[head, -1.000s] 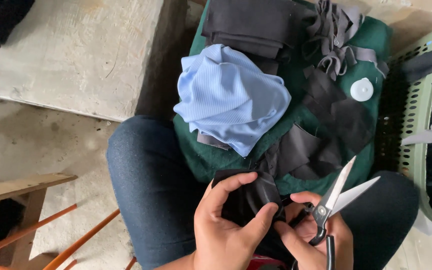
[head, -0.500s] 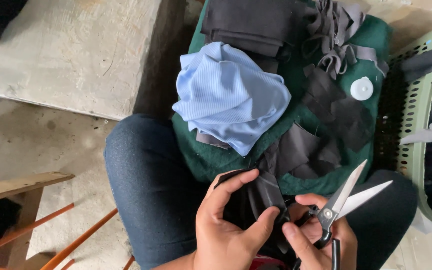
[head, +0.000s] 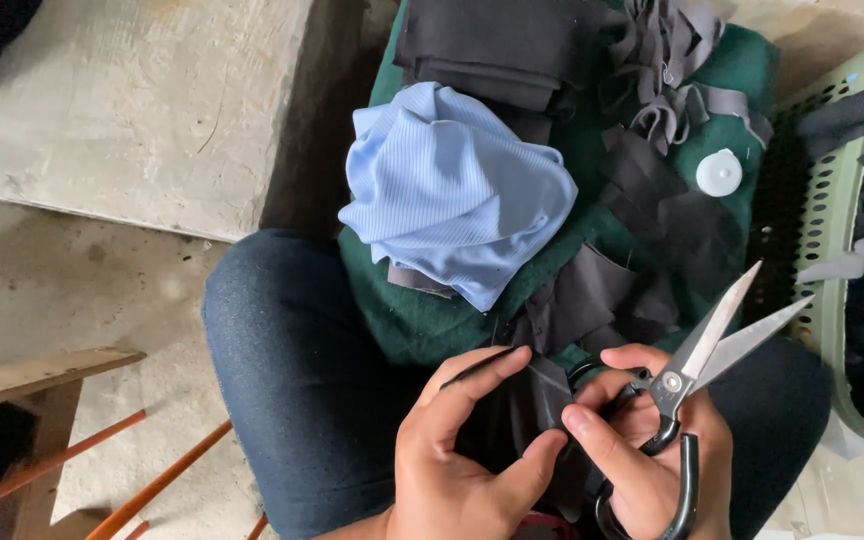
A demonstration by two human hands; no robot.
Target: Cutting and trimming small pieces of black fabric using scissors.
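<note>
near the lap, left hand (head: 462, 460) pinches black cloth (head: 517, 420); right hand (head: 652, 450) grips open scissors (head: 697, 375) (blades close to fingers, a slip could nick them).

I see little room over the lap: the green cloth (head: 422, 320) is crowded with a bunched light blue fabric (head: 452, 215), folded black fabric (head: 502, 45), grey strips (head: 667, 60) and a white round disc (head: 719, 172). The open scissors (head: 717, 345) point up-right, their blades near the green basket (head: 832, 300), which walls off the right. To the left, bare concrete floor (head: 102, 290) lies open, bounded by a wooden edge (head: 32, 370) and orange rods (head: 152, 485).
</note>
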